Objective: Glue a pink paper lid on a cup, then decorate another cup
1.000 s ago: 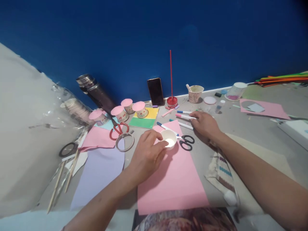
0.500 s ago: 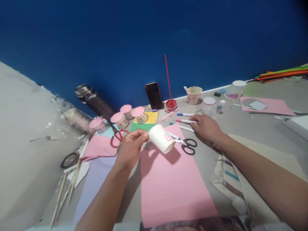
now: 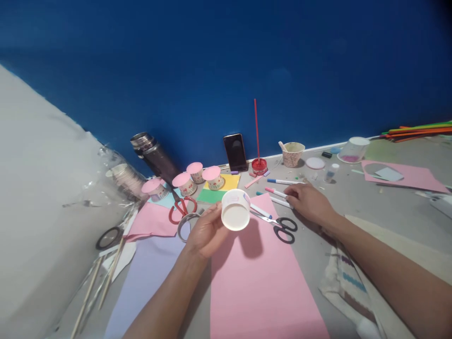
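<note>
Table [image 3: 370, 202] is taking up most of the view, grey, littered with craft stuff. Blue wall behind it.

Pink paper sheet [image 3: 261, 282] is lying flat in front of the person, a lilac sheet [image 3: 148, 278] just beside it on the left.

Dark flask [image 3: 155, 157] is leaning near the wall; phone [image 3: 236, 151] is propped upright against the wall.

Black scissors [image 3: 282, 226] are resting across the pink sheet's far right corner. Red scissors [image 3: 181, 207] are lying further left. Three markers [image 3: 278, 193] are sitting just beyond the sheet.

Paper cup [image 3: 236, 215] is being held up above the far end of the pink sheet, bottom turned towards the camera. It looks very light, thin-walled, easy to crush or dent. Safest hold is likely at the stiffer rim or base ring, light pinch, not mid-wall.

Left hand [image 3: 206, 230] is reaching forward from the lower left, forearm angled up over the lilac sheet, palm towards the cup. Fingers are curled onto the cup's left side, thumb near its edge, gripping it clear of the table.

Right hand [image 3: 309, 202] is lying palm down on the table, arm coming in from the lower right. Fingers are loosely extended, tips touching the nearest markers, not closed round anything.
</note>
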`<action>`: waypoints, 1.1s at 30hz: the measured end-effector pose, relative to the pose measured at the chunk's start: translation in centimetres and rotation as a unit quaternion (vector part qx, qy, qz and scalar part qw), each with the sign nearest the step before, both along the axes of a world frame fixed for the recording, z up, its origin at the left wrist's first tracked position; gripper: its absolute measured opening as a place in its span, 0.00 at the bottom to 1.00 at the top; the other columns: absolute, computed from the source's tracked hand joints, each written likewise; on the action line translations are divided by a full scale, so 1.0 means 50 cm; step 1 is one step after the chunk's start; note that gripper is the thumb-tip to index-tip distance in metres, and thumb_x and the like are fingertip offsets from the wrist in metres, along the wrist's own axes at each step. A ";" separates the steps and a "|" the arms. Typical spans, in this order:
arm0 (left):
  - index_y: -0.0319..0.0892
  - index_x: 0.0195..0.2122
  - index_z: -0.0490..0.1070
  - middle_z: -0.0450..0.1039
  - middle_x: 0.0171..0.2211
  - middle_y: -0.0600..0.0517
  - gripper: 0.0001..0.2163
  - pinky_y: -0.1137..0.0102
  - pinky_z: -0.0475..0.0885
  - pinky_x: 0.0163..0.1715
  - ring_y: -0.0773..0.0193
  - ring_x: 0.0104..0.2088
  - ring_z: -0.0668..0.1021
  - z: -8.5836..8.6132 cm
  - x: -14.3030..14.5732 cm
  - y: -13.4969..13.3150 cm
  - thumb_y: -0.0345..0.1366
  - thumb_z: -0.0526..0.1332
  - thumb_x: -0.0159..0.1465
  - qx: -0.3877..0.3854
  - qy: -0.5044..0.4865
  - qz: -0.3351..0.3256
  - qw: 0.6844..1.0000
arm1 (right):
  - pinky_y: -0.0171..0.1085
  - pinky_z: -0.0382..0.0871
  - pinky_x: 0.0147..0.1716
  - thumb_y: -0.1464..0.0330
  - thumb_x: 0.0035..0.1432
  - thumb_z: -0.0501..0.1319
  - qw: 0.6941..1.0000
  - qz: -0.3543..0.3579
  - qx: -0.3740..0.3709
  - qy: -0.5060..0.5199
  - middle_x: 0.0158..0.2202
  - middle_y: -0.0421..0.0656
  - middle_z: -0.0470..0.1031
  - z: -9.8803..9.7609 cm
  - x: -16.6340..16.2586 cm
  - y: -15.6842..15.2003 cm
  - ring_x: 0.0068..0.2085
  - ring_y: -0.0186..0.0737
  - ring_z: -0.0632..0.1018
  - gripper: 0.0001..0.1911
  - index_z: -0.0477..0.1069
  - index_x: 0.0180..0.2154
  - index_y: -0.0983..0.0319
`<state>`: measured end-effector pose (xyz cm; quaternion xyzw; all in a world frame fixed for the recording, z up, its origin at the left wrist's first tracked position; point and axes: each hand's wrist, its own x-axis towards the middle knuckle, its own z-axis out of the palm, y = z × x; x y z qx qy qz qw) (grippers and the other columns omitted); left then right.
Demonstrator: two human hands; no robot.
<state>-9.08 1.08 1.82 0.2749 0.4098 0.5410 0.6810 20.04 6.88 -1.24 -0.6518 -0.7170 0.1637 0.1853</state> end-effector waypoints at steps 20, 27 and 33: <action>0.45 0.50 0.76 0.81 0.38 0.51 0.19 0.72 0.76 0.30 0.62 0.34 0.81 -0.009 0.055 -0.046 0.26 0.70 0.58 -0.097 -0.127 -0.091 0.983 | 0.36 0.67 0.23 0.59 0.53 0.68 0.865 0.052 -0.137 0.480 0.29 0.43 0.80 0.036 -0.068 -0.073 0.24 0.37 0.77 0.12 0.78 0.31 0.61; 0.39 0.34 0.76 0.77 0.30 0.52 0.11 0.72 0.73 0.32 0.65 0.30 0.77 -0.023 0.056 -0.039 0.34 0.76 0.54 -0.071 -0.050 -0.094 0.992 | 0.34 0.60 0.17 0.53 0.57 0.68 0.835 0.129 -0.217 0.489 0.21 0.39 0.73 0.046 -0.068 -0.087 0.17 0.33 0.70 0.18 0.76 0.32 0.62; 0.36 0.30 0.74 0.71 0.24 0.54 0.18 0.76 0.66 0.26 0.72 0.23 0.71 -0.025 0.046 -0.044 0.42 0.79 0.54 -0.031 0.007 -0.189 0.981 | 0.33 0.54 0.20 0.47 0.56 0.69 0.817 0.178 -0.272 0.477 0.17 0.35 0.64 0.038 -0.070 -0.083 0.19 0.29 0.63 0.25 0.75 0.28 0.63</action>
